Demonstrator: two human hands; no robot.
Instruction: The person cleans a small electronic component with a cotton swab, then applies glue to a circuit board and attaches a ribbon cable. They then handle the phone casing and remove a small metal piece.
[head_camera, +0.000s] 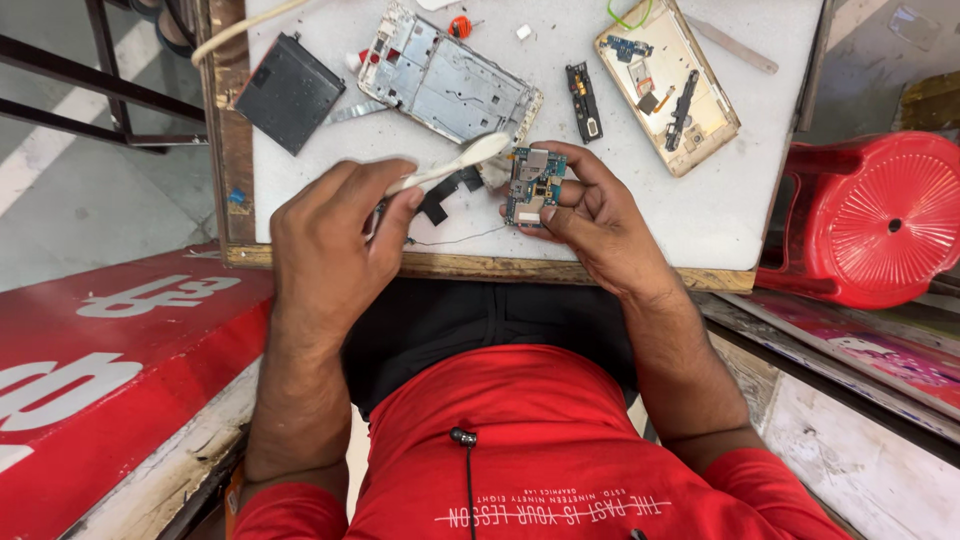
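The left hand (335, 225) is closed around the handle of a white brush (452, 165), whose pale head points across to the right and ends just beside a small blue circuit board (533, 186). That board is pinched upright in the fingers of the right hand (590, 215), held just above the near edge of the white worktop (740, 215), over a few black strips and a thin wire lying there. Farther back on the worktop lies a silver phone frame (450, 75), tilted, with a dark flat battery (290, 92) to its left (partly over the wooden border). A narrow black part (584, 102) sits between the frame and a gold phone back shell (668, 85), which holds a few small boards and flex strips. A small orange-handled tool (460, 27) rests near the top edge, and a flat metal strip (735, 45) lies beyond the gold shell. Off the worktop's right side stands a red plastic stool (875, 220).
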